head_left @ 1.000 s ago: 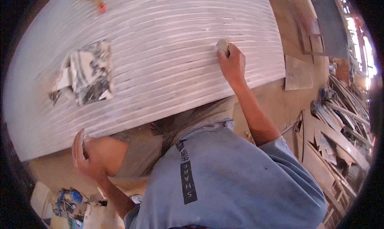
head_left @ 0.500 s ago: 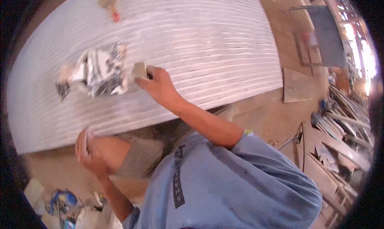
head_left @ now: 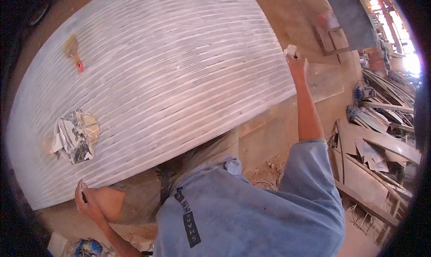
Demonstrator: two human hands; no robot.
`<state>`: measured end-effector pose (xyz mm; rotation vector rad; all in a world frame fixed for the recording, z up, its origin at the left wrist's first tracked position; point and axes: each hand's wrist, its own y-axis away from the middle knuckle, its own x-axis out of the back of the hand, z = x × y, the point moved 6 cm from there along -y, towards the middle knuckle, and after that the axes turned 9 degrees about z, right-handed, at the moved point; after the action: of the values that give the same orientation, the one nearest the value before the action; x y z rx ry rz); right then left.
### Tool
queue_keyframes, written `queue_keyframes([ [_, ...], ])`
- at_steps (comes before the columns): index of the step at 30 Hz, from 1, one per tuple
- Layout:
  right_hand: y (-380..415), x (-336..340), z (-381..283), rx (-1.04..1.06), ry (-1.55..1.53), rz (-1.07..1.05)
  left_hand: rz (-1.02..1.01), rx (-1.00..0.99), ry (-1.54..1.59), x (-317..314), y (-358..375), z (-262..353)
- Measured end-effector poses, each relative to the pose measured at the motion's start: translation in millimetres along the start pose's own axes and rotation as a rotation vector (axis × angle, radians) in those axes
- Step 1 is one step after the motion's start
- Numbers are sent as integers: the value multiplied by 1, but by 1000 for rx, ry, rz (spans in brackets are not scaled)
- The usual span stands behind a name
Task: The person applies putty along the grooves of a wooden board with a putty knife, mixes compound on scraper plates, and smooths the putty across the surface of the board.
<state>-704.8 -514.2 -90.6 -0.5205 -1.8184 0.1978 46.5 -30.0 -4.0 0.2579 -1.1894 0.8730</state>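
A large whitish panel [head_left: 179, 68] with long parallel grooves lies before me. My right hand [head_left: 297, 67] is closed around a small pale block [head_left: 291, 50], at the panel's right edge with the arm stretched out. Down at the near left edge, my left hand [head_left: 88, 204] has its fingers curled; what they hold, if anything, is hidden. Just beyond it, a crumpled silvery and black wrapper [head_left: 74, 138] rests on the panel with a yellowish round piece partly under it. A paintbrush [head_left: 73, 52] with a red handle tip lies farther back.
Scrap boards and strips [head_left: 381, 140] are heaped on the ground at the right. A dark flat board [head_left: 348, 17] stands at the upper right, near a thin sheet [head_left: 325, 79] on the ground. Something blue [head_left: 89, 248] lies at the lower left.
My right hand has travelled right with the pale block, from near the wrapper to the panel's right edge. The view has shifted, so the brush and wrapper appear lower and farther left.
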Motion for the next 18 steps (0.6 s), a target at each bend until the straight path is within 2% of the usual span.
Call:
queue_keyframes([
  [2,-5,-3,-4,14,43,-15,-13,-25,-34,-1,-1,7],
  [4,-8,-9,-7,33,87,-32,-49,34,-69,-2,-1,10],
  [6,-8,-15,-1,-91,306,-87,-58,38,-91,-2,-2,16],
  [7,-6,-15,-4,-92,308,-95,-63,45,-103,-3,-3,17],
  [9,-1,-8,-18,59,256,15,-77,58,-106,-4,-3,16],
  [13,2,-15,-16,65,234,-33,-99,67,-133,-6,-5,12],
  [15,5,-29,-24,86,180,-129,-95,71,-112,-6,-3,14],
  [18,35,-7,-89,206,53,-84,-86,116,-62,-3,0,18],
])
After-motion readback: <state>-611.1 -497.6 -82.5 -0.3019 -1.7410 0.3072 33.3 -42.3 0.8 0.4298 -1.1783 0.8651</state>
